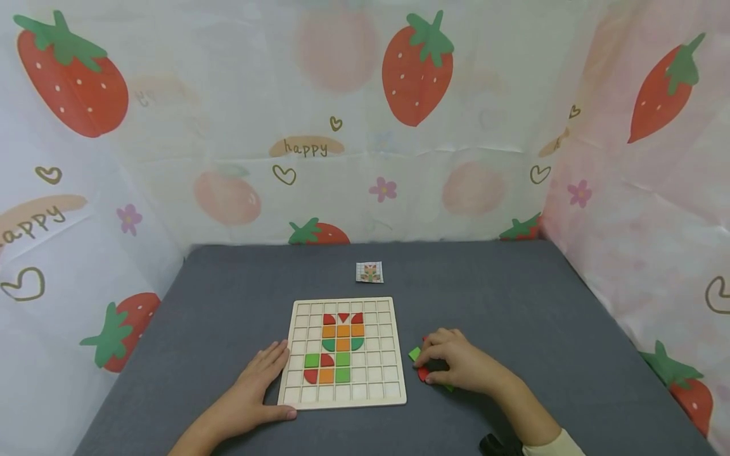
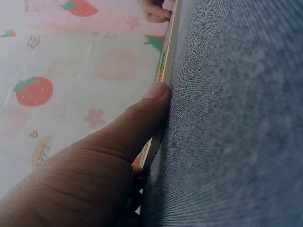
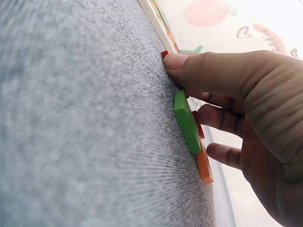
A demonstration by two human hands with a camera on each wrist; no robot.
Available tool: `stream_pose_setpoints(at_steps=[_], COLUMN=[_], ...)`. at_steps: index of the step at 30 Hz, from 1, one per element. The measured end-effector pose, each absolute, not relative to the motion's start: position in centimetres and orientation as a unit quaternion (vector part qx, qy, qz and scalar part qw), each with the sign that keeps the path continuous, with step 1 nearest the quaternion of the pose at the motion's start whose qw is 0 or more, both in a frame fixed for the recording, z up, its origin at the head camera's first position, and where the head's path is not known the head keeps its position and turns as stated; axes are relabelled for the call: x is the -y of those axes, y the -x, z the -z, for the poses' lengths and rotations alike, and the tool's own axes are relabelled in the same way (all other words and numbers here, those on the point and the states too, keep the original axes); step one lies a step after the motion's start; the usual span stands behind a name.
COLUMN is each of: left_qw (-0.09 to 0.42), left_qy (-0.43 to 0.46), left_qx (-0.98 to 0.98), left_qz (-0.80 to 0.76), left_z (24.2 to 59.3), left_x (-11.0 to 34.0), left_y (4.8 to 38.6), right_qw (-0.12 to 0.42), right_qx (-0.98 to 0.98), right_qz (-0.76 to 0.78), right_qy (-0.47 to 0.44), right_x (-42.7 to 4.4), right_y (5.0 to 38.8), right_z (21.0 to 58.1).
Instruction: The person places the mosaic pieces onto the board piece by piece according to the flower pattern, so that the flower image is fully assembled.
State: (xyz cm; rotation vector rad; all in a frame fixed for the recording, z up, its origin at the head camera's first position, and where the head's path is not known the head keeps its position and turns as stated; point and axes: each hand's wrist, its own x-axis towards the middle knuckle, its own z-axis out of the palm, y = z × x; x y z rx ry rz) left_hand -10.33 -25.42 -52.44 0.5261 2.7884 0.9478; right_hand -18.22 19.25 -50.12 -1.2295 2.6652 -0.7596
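Note:
A square wooden grid board lies on the table, with red, orange and green tiles set in some of its cells. My left hand rests along its left side, fingers fairly straight, and the thumb touches the front edge near the corner. To the right of the board, my right hand pinches a red tile between thumb and fingertips; its shape is mostly hidden. Under and around that hand lie loose tiles, among them a green tile and an orange tile.
A small printed pattern card lies behind the board. Grey cloth covers the table. Printed strawberry curtains enclose the back and sides. A black object sits by the right sleeve at the front.

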Motion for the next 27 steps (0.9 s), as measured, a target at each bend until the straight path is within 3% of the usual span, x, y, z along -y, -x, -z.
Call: stream_pose_setpoints(at_steps=[27], left_qw=[0.075], left_qy=[-0.166], left_qx=[-0.931], left_qz=[-0.315], left_z=[52.34], left_x=[25.37], left_y=[10.20], right_qw=[0.050], right_qx=[-0.880], right_qz=[0.226], right_qy=[0.415], right_x=[-18.79], right_y=[18.18], right_z=[49.59])
